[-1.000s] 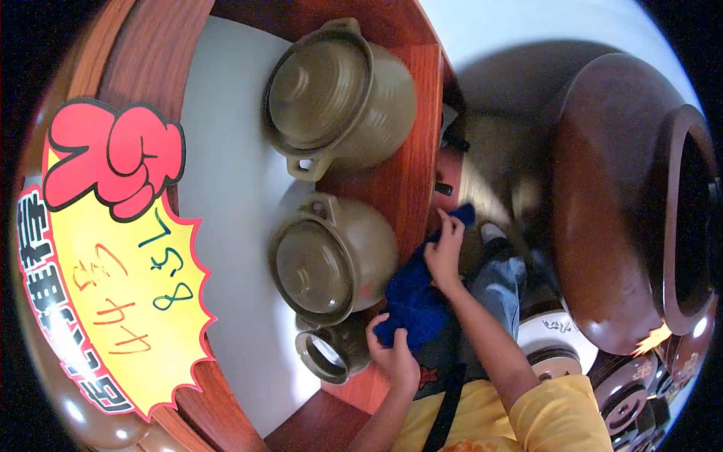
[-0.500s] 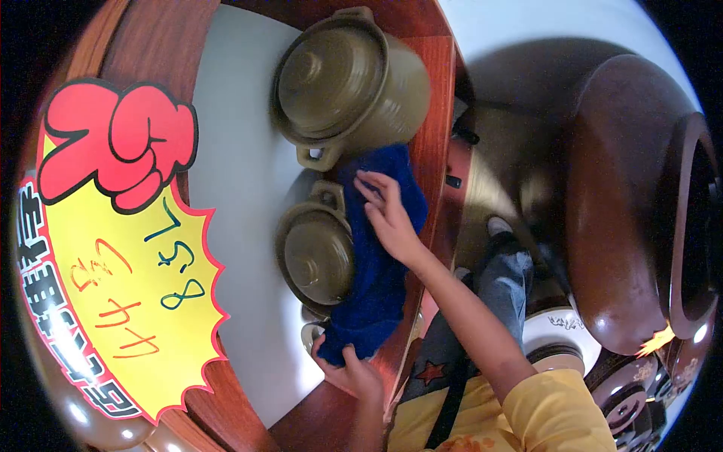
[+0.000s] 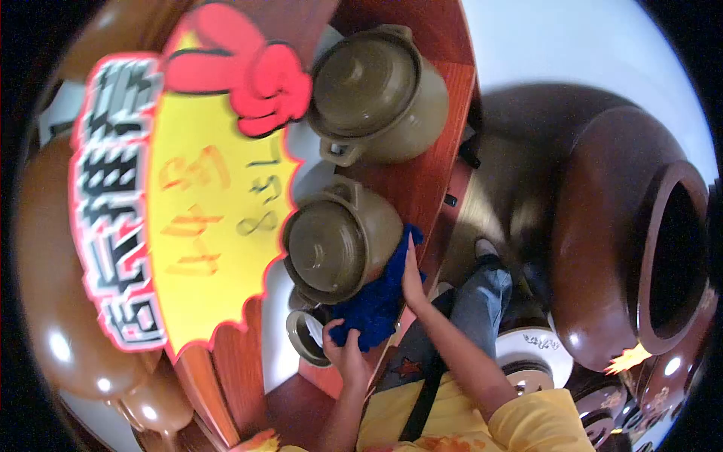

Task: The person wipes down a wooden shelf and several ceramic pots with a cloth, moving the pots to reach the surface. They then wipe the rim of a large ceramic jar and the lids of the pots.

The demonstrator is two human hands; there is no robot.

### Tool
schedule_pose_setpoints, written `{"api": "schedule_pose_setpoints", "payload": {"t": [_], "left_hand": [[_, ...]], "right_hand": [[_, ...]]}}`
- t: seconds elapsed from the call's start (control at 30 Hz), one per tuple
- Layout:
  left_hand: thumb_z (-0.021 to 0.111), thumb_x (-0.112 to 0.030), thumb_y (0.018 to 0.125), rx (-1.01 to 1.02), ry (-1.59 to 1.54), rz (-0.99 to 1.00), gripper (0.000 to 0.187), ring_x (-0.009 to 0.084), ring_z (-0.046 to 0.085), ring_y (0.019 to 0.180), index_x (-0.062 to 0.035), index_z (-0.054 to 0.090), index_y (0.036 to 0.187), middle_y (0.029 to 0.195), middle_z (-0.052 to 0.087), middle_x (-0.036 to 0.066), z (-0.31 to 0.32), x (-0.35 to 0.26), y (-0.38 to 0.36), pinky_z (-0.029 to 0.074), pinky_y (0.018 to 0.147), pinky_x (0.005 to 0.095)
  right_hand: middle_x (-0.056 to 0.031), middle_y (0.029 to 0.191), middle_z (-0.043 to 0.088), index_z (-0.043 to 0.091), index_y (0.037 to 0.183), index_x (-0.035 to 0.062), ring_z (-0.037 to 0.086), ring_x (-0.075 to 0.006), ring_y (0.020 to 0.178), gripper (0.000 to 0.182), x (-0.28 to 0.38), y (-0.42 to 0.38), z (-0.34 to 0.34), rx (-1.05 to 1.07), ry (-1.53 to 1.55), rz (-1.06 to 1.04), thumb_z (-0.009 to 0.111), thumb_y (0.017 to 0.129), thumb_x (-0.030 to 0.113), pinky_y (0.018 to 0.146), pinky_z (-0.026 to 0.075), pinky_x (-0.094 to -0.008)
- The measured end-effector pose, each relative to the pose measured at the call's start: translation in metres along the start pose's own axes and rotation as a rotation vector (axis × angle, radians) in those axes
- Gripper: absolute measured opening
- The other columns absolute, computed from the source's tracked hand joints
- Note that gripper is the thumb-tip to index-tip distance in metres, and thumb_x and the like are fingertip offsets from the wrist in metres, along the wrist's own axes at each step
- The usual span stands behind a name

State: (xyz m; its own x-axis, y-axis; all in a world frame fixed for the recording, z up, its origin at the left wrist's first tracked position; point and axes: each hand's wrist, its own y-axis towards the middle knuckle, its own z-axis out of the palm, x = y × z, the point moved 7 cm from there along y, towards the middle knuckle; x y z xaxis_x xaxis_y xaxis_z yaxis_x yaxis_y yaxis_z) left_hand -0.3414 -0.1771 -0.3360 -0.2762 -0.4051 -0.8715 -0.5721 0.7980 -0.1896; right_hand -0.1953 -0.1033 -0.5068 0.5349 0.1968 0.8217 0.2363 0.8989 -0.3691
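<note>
A blue cloth (image 3: 376,305) lies bunched on the red-brown wooden shelf (image 3: 407,177), against the side of the smaller lidded olive-brown pot (image 3: 327,245). My left hand (image 3: 348,354) pinches the cloth's lower end. Along the cloth's right edge, my right hand (image 3: 412,279) rests with its fingers stretched out; part of it is seen edge-on. Farther up the shelf stands a larger lidded pot (image 3: 373,90) of the same colour. Near my left hand is a small round dish or pot (image 3: 305,339), partly hidden.
A yellow and red price sign (image 3: 218,188) covers much of the left side. Brown glossy pots (image 3: 68,301) stand behind it. To the right is a large dark brown jar (image 3: 610,233). White-rimmed ware (image 3: 538,350) and other ceramics sit at the lower right.
The cloth and my right hand have come down from beside the larger pot to the smaller one's side. More of the smaller pot's side shows. The sign appears farther right and the view has shifted.
</note>
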Motion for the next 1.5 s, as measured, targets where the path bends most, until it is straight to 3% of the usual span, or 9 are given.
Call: {"api": "schedule_pose_setpoints", "payload": {"t": [0.13,0.4,0.5,0.57,0.77,0.93,1.1,1.33,1.5], "left_hand": [[0.057,0.003,0.066,0.009,0.036,0.024,0.027,0.0144,0.048,0.083,-0.0061,0.054,0.091,0.089,0.051,0.003,0.007,-0.027,-0.012,0.041,0.075,0.0273],[0.06,0.0,0.061,0.147,0.135,0.322,0.023,0.0176,0.054,0.083,-0.005,0.056,0.083,0.085,0.057,0.005,0.013,-0.047,-0.054,0.042,0.078,0.0293],[0.058,0.002,0.062,0.224,0.12,0.246,0.027,0.0157,0.052,0.087,-0.0054,0.055,0.088,0.088,0.055,0.003,0.013,-0.031,-0.062,0.041,0.081,0.0284],[0.059,0.003,0.061,0.196,0.206,0.423,0.028,0.0156,0.054,0.084,-0.0049,0.055,0.087,0.086,0.056,0.004,0.011,-0.053,-0.069,0.042,0.078,0.0278],[0.059,0.001,0.059,0.251,0.204,0.294,0.026,0.0246,0.054,0.081,-0.0053,0.056,0.084,0.084,0.057,0.009,0.008,-0.074,-0.066,0.042,0.075,0.0318],[0.058,0.001,0.058,0.255,0.293,0.563,0.023,0.026,0.053,0.079,-0.0052,0.055,0.08,0.081,0.054,0.01,-0.002,-0.1,-0.069,0.042,0.074,0.0324],[0.057,0.002,0.058,0.242,0.24,0.635,0.02,0.0249,0.053,0.077,-0.0036,0.052,0.077,0.079,0.054,0.01,-0.028,-0.077,-0.066,0.042,0.074,0.0316],[0.056,0.003,0.06,0.192,0.131,0.674,0.021,0.0233,0.053,0.077,-0.0024,0.052,0.079,0.079,0.054,0.008,-0.071,-0.06,-0.063,0.042,0.075,0.0316],[0.055,0.003,0.058,0.142,0.077,0.68,0.023,0.0201,0.05,0.081,-0.0032,0.049,0.079,0.081,0.052,0.006,-0.106,-0.05,-0.076,0.039,0.082,0.0298]], "right_hand": [[-0.0098,0.132,0.04,0.033,0.132,0.0054,0.04,-0.0261,0.12,0.056,-0.06,-0.041,0.029,-0.102,0.786,0.515,0.032,0.092,0.044,0.103,0.028,-0.0378],[-0.0089,0.126,0.047,0.046,0.124,0.0121,0.047,-0.0303,0.109,0.058,-0.014,-0.046,0.004,0.045,0.915,0.719,0.03,0.088,0.055,0.095,0.036,-0.0446],[-0.0101,0.128,0.046,0.043,0.127,0.0111,0.045,-0.0326,0.113,0.066,0.037,-0.044,-0.01,-0.119,0.865,0.667,0.027,0.086,0.061,0.096,0.034,-0.0456],[-0.0125,0.116,0.053,0.047,0.122,0.01,0.049,-0.0322,0.105,0.07,0.068,-0.052,-0.014,-0.233,0.825,0.794,0.021,0.085,0.064,0.095,0.037,-0.0454],[-0.0093,0.129,0.044,0.041,0.129,0.0115,0.043,-0.033,0.115,0.067,0.065,-0.027,-0.022,-0.142,0.984,0.566,0.024,0.086,0.061,0.098,0.033,-0.0474],[-0.0108,0.123,0.05,0.045,0.126,0.0124,0.048,-0.032,0.109,0.063,0.049,-0.031,-0.021,-0.141,1.081,0.473,0.013,0.09,0.053,0.096,0.037,-0.0457],[-0.0097,0.121,0.052,0.049,0.121,0.0125,0.048,-0.0298,0.111,0.047,0.038,-0.041,-0.013,0.107,1.202,0.212,0.026,0.092,0.042,0.095,0.037,-0.0468],[-0.0088,0.12,0.053,0.049,0.119,0.0094,0.052,-0.0299,0.105,0.039,0.062,-0.127,-0.003,-0.004,1.326,0.136,0.041,0.088,0.032,0.093,0.038,-0.0454],[-0.0086,0.103,0.06,0.054,0.11,0.0096,0.056,-0.0268,0.094,0.034,0.061,-0.171,-0.005,-0.084,1.076,0.13,0.057,0.077,0.02,0.087,0.043,-0.0399]]}}
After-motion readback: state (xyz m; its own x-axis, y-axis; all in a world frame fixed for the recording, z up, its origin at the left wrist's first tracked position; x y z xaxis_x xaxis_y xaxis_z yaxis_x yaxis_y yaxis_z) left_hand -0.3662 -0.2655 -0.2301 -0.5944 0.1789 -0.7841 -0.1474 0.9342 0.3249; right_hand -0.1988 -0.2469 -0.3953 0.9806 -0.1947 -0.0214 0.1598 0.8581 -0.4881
